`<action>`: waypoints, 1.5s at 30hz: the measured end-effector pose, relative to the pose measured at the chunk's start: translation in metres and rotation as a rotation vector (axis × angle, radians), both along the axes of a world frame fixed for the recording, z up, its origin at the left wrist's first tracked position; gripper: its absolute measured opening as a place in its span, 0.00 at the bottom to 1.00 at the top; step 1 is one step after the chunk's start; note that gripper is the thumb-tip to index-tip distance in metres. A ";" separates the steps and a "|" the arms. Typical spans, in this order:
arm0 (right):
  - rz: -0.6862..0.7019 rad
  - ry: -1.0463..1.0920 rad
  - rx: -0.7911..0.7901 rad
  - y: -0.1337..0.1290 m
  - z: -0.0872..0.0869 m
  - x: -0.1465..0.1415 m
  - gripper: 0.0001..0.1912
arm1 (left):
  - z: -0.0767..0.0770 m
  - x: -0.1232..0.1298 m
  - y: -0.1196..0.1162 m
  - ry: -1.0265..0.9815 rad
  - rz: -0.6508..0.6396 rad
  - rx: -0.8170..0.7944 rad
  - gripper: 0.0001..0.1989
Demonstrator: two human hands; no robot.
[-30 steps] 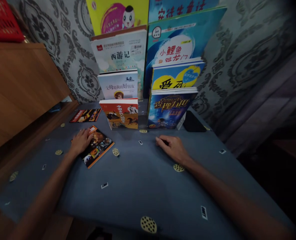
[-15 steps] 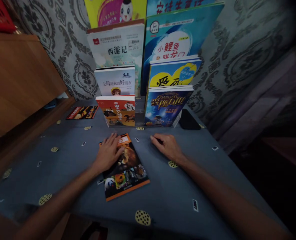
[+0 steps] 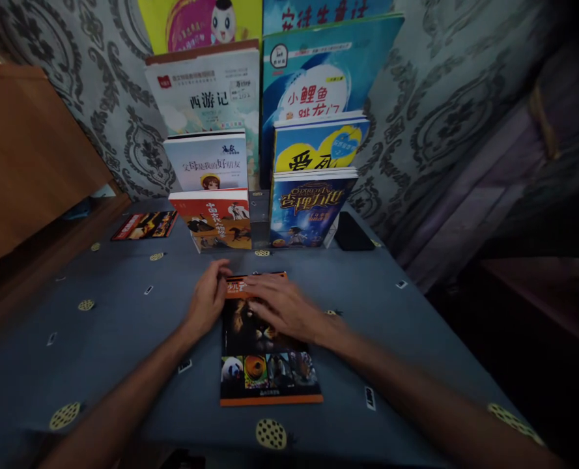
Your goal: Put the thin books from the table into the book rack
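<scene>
A book [image 3: 264, 378] with a lion, a panda and other animals on its dark cover lies shut on the tablecloth, its lower edge toward me. My right hand [image 3: 289, 307] rests flat over the upper part of the cover, fingers extended, hiding some of the title and the lion's face. At the book's upper left edge is my left hand [image 3: 208, 294], its fingers extended and turned inward beside the spine side. Neither hand grips the book.
Upright books stand in two stepped columns at the back, with a red book [image 3: 215, 221] and a blue book [image 3: 309, 208] in front. Another book [image 3: 144, 225] lies flat at the left. A black flat object [image 3: 355, 231] lies right of the stand. A wooden cabinet [image 3: 35, 156] borders the left.
The lion book has turned straight and shifted slightly right. My right hand has moved left onto its cover, its fingers now extended. My left hand has gone from the cover to its left edge.
</scene>
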State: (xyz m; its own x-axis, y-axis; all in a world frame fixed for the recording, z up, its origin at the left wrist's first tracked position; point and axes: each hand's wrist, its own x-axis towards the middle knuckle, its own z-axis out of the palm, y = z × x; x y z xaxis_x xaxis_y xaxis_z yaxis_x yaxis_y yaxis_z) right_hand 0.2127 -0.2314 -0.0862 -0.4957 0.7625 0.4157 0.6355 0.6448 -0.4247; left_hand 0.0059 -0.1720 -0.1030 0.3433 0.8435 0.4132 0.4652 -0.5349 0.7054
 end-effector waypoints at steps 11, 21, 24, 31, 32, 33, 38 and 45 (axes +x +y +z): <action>0.003 -0.223 -0.173 -0.007 -0.002 -0.009 0.33 | -0.004 0.000 -0.007 0.436 -0.018 0.262 0.17; -0.180 -0.186 -0.118 -0.011 -0.019 0.022 0.30 | 0.001 0.001 -0.009 0.518 -0.015 0.262 0.18; -0.220 -0.193 -0.143 -0.013 -0.022 0.032 0.30 | 0.003 0.001 -0.010 0.562 -0.012 0.278 0.17; -0.193 -0.168 -0.141 -0.013 -0.027 0.039 0.30 | 0.010 0.002 -0.017 0.726 -0.099 0.355 0.14; -0.200 -0.175 -0.141 -0.013 -0.026 0.038 0.30 | 0.010 0.002 -0.019 0.724 -0.127 0.375 0.15; -0.209 -0.183 -0.142 -0.013 -0.026 0.038 0.30 | 0.009 0.001 -0.022 0.718 -0.156 0.393 0.16; -0.216 -0.189 -0.145 -0.013 -0.025 0.036 0.29 | 0.008 -0.001 -0.043 0.698 -0.337 0.400 0.21; -0.210 -0.177 -0.119 -0.012 -0.029 0.038 0.29 | 0.013 -0.003 -0.084 0.664 -0.582 0.378 0.21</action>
State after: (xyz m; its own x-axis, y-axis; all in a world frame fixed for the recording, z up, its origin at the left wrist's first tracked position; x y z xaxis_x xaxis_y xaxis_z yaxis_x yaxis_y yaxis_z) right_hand 0.2506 -0.2433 -0.1157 -0.3787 0.8943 0.2385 0.8206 0.4436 -0.3603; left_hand 0.0033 -0.2560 -0.0896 0.9283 0.3176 0.1934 0.2973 -0.9463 0.1269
